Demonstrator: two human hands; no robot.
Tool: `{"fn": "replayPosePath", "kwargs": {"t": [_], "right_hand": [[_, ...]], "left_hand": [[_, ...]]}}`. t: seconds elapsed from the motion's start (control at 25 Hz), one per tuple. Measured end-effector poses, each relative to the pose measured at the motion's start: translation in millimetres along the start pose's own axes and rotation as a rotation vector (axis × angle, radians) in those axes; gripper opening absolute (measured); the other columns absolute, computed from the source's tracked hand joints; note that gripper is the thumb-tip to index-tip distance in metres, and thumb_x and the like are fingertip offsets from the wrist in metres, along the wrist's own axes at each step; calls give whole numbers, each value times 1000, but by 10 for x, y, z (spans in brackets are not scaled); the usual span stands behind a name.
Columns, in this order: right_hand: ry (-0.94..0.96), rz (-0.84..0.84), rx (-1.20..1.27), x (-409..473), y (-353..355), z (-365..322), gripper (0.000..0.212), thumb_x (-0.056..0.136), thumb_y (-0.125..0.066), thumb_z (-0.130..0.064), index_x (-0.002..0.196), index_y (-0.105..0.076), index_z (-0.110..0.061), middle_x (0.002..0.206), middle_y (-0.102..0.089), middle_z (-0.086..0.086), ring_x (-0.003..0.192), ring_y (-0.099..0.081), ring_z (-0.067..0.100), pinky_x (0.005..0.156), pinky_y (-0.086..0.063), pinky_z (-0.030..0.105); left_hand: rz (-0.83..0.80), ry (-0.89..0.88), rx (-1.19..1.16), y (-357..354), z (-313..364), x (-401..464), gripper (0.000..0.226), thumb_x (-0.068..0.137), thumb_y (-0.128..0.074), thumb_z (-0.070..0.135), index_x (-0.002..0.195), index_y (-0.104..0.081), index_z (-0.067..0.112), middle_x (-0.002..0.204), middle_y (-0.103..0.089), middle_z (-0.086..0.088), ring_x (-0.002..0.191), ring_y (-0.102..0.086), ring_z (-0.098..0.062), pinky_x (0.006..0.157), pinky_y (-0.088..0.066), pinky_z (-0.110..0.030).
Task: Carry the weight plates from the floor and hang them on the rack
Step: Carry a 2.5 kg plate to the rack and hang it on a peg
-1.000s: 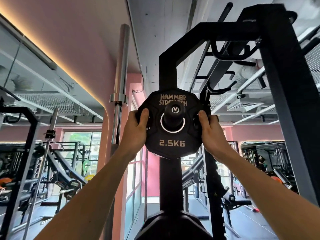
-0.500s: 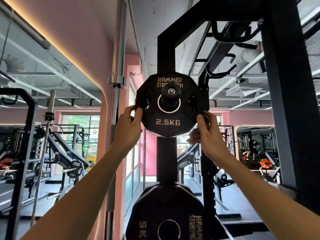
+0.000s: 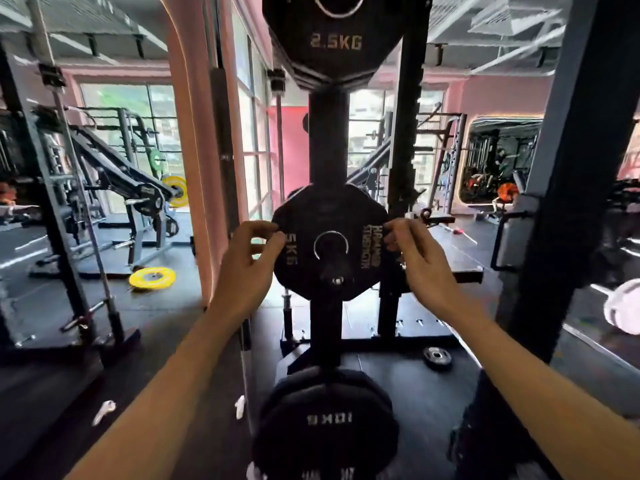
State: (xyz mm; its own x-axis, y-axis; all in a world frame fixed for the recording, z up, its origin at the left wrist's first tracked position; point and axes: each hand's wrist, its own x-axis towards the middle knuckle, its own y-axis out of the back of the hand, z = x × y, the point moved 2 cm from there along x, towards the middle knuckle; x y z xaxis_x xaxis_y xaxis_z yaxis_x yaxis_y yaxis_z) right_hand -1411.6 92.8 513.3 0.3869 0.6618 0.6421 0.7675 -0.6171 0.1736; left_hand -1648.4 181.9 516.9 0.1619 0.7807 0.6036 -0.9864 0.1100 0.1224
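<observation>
A black 2.5KG plate (image 3: 334,41) hangs on the top peg of the black rack upright (image 3: 327,133), with neither hand on it. Lower down, a 5KG plate (image 3: 301,216) sits on the middle peg, and a 10KG plate (image 3: 325,420) hangs below that. My left hand (image 3: 247,261) and my right hand (image 3: 417,261) hover at the 5KG plate's left and right edges. Their fingers are loosely curled and hold nothing. A small black plate (image 3: 437,357) lies on the floor to the right of the rack base.
A yellow plate (image 3: 152,278) lies on the dark floor at the left, beside other gym machines (image 3: 114,188). A barbell (image 3: 225,168) stands upright just left of the rack. A thick black post (image 3: 568,168) rises close on the right. Windows line the back.
Both hands let go of the 2.5KG plate, which stays on the top peg, and dropped to the level of the 5KG plate. The view tilted down toward the floor.
</observation>
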Motion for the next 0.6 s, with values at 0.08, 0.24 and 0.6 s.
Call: {"fn": "replayPosePath", "kwargs": {"t": [0.08,0.24,0.6], "right_hand": [[-74,6,1,-393,-29,159,30,96,-45,-50,100,-62,-25,92,-64,-10,89,-59,6,83,-46,26],[-223,-15,-30,-1199,-19,404,21,102,-44,-31,105,-60,-18,94,-65,-2,84,-61,5,76,-49,22],[-677,-6,-48,-3056,-35,1082,21,100,-48,-37,101,-62,-20,92,-64,9,73,-60,18,63,-49,32]], "left_hand": [[-20,62,18,50,-196,-353,11,91,-62,33,101,-61,30,104,-67,5,93,-64,-9,80,-48,-21],[-57,200,46,160,-550,-1099,5,95,-61,29,99,-61,32,96,-66,9,86,-61,-4,75,-46,-18],[-247,590,124,298,-1426,-3026,9,98,-57,24,95,-60,32,97,-66,7,82,-61,6,73,-44,-9]]}}
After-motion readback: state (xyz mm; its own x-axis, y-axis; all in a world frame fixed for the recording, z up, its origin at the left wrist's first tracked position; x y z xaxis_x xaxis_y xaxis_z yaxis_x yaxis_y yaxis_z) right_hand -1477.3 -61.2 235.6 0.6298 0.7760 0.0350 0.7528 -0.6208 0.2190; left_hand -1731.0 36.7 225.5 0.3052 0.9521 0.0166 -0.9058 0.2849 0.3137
